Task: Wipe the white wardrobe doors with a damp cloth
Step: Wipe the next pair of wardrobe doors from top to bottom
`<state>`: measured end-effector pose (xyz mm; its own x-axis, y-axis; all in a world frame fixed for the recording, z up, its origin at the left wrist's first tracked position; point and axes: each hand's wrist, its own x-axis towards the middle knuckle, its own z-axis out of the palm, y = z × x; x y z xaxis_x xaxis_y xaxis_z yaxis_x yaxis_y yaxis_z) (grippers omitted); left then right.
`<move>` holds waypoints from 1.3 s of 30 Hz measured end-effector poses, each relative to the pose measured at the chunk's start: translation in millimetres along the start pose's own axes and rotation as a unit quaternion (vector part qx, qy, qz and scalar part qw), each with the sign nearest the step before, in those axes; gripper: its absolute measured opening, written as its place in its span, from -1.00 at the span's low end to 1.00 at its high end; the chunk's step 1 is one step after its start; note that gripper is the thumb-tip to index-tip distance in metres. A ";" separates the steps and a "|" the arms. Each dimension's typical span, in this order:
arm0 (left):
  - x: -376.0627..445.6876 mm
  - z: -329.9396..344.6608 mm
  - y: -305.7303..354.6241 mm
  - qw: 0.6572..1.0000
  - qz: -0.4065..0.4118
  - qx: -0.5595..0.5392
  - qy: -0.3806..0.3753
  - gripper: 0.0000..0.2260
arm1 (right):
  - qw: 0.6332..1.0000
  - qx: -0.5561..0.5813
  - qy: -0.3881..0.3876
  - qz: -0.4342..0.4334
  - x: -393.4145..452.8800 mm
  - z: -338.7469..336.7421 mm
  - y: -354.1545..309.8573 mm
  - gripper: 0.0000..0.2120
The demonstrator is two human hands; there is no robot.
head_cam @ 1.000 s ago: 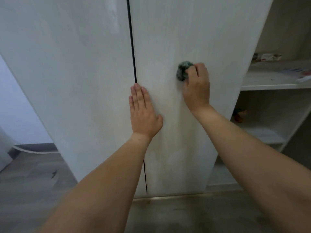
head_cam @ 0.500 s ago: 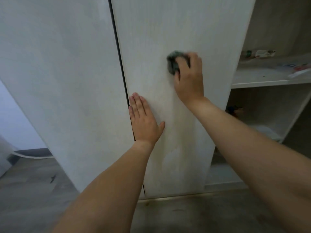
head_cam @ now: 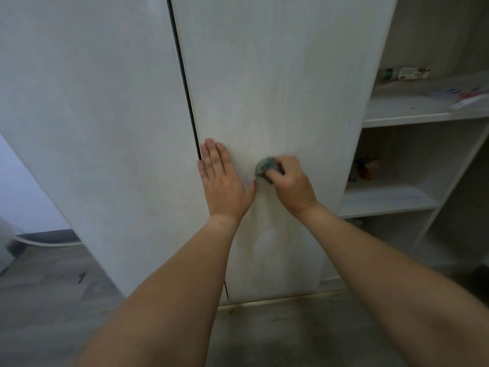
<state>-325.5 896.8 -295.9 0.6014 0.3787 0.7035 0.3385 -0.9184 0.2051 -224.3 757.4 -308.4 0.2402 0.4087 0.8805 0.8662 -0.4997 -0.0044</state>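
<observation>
Now right hand (head_cam: 289, 181) grips cloth (head_cam: 264, 167) against door (head_cam: 277, 88).

no text can be read anywhere. the box (head_cam: 407, 73) on the upper shelf (head_cam: 423, 116) carries printing, and the packet (head_cam: 468, 98) beside it shows red and blue marks, but both are too blurred to make out.

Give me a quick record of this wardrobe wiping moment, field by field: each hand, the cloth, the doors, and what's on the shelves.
left hand: flat on the right door, fingers straight, beside the gap between doors
right hand: grips the cloth against the right door
cloth: small grey-green wad, blurred
right door: white, closed
left door: white, untouched
open shelves: right of the doors, holding small items too blurred to name
</observation>
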 end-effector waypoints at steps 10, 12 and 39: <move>-16.4 28.5 23.2 1.000 0.003 -0.027 -0.009 0.03 | 0.989 -0.126 -0.027 0.074 -37.1 -25.0 42.1 -0.82; -15.0 34.5 25.9 1.000 -0.002 -0.025 0.005 0.02 | 0.984 -0.104 0.002 0.144 -26.3 -39.2 60.5 -0.84; -24.8 46.5 -93.4 0.966 0.132 -0.103 0.196 -0.57 | 0.978 0.009 0.176 -0.109 42.8 58.9 -78.2 -0.82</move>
<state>-338.4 978.5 -364.1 0.3137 0.0930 0.9450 0.0361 -0.9956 0.0860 -256.0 858.9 -298.3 -0.1145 0.2140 0.9701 0.8885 -0.4148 0.1964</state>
